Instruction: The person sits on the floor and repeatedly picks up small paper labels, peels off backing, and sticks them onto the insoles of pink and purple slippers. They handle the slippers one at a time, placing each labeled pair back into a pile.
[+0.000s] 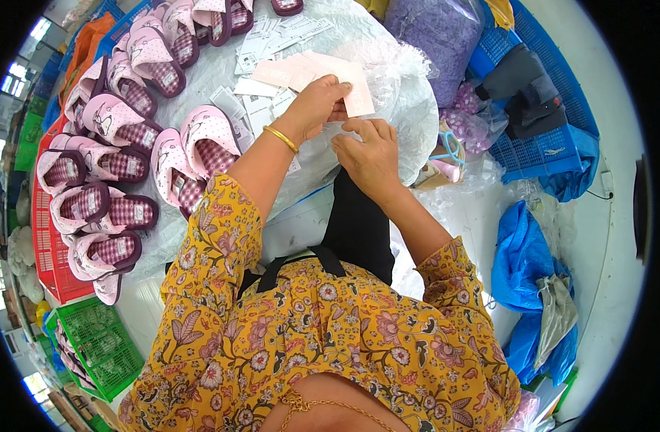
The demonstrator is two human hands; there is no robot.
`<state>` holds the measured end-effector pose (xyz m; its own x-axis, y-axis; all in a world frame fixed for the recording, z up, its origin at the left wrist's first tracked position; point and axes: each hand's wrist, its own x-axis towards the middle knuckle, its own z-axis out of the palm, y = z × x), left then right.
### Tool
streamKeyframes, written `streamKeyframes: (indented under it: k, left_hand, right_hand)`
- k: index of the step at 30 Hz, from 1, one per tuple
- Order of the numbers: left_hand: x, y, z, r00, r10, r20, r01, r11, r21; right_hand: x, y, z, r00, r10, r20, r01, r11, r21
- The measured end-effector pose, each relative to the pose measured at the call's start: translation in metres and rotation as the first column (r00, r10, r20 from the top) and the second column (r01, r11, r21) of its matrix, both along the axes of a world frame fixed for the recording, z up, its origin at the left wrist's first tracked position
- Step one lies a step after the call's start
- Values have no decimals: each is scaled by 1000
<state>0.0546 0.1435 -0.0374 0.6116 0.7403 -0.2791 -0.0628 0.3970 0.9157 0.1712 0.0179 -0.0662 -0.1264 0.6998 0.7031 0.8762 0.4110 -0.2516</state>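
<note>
My left hand, with a gold bangle at the wrist, pinches a pale pink card over the table. Just below the card's lower edge is my right hand. Its fingers are curled in and the thumb is pressed close; anything between them is hidden. More pale pink cards lie fanned out beyond my left hand. White printed tags are strewn behind and beside them. Left of my left forearm, a pair of pink slippers with checked maroon insoles rests on the table.
Plastic sheeting covers the round-edged table. Many more pink slippers crowd its left side, by a red crate. A green crate stands lower left. At right are a blue basket, a purple bundle and scissors.
</note>
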Motion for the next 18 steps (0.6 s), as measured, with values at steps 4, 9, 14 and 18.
streamKeyframes:
  k: [4, 9, 14, 18]
  left_hand:
    - [2, 6, -5, 1000, -15, -6, 15, 1000, -2]
    - [3, 10, -5, 1000, -25, -17, 24, 997, -67]
    - [3, 6, -7, 999, 20, 28, -18, 996, -90]
    - [3, 5, -13, 999, 32, 44, -30, 999, -41]
  right_hand:
    - [-2, -4, -4, 999, 14, -34, -13, 1000, 20]
    - [-25, 6, -2, 999, 14, -38, -14, 1000, -17]
    - [-21, 10, -10, 997, 70, 18, -70, 997, 7]
    - [-18, -14, 9, 970, 241, -17, -241, 970, -41]
